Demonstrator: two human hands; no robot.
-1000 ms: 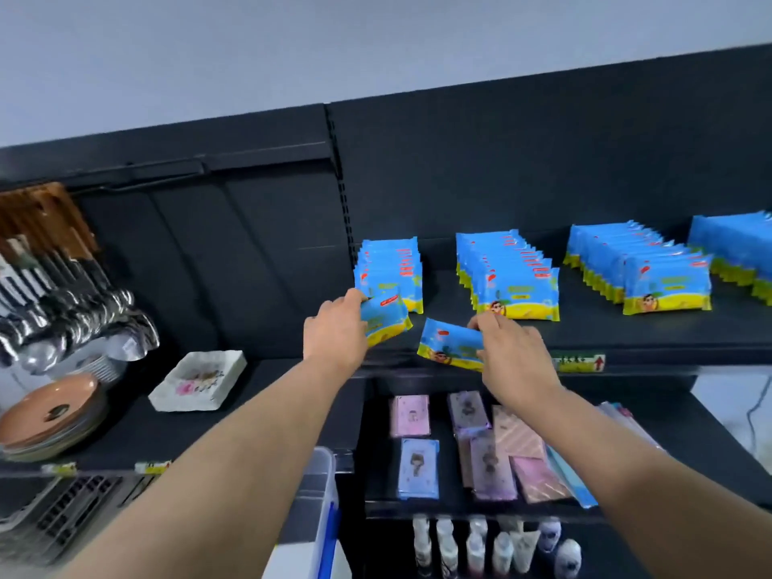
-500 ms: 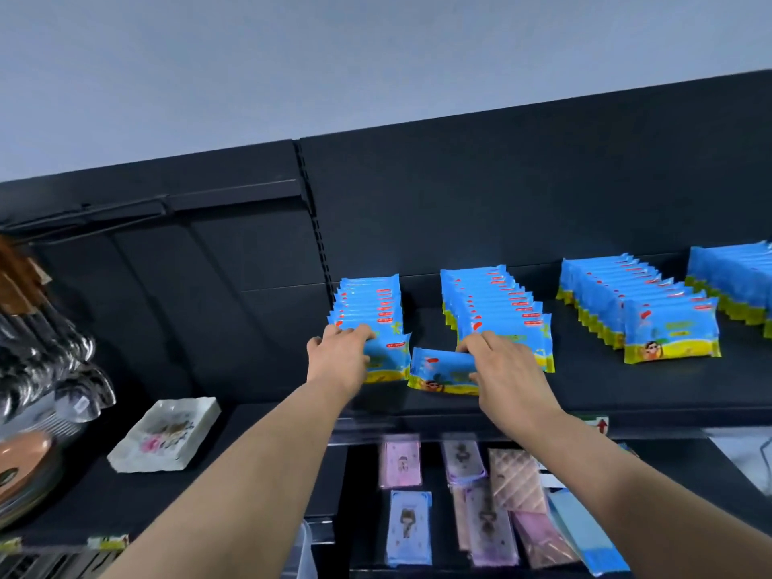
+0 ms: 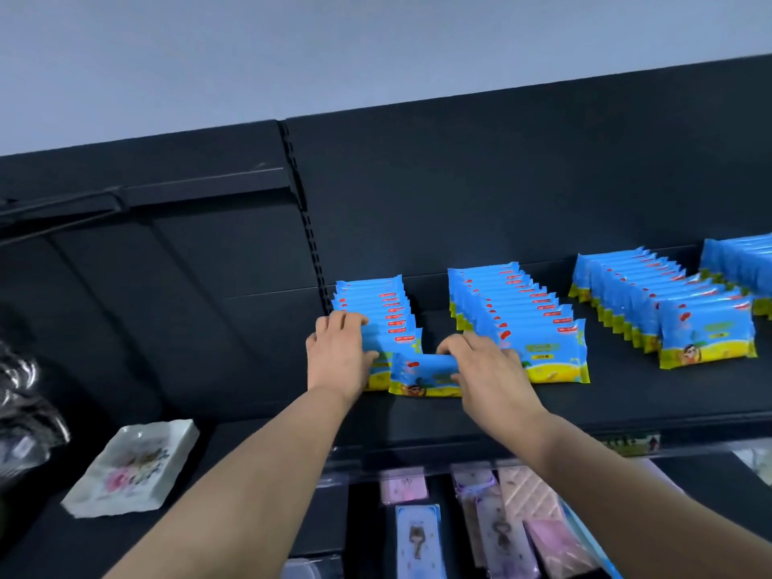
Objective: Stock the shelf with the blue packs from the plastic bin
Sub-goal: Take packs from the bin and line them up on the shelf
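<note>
Left hand (image 3: pixel 339 355) grips the leftmost row (image 3: pixel 376 305), likely steadying it; right hand (image 3: pixel 486 367) pinches a blue pack (image 3: pixel 417 380) just before it.

Blue packs (image 3: pixel 518 311) stand in rows on the black shelf (image 3: pixel 626 394).

Pale grey wall (image 3: pixel 292 43) above, matte black back panel (image 3: pixel 501 181) in two bays, slotted upright (image 3: pixel 299 202) between them, black rail (image 3: pixel 200 188) at left, even light

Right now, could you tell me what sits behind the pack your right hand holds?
Behind the held pack stands the leftmost row of blue packs, gripped at its front by the left hand. The held pack and that hand cover the front pack's lower face.
</note>
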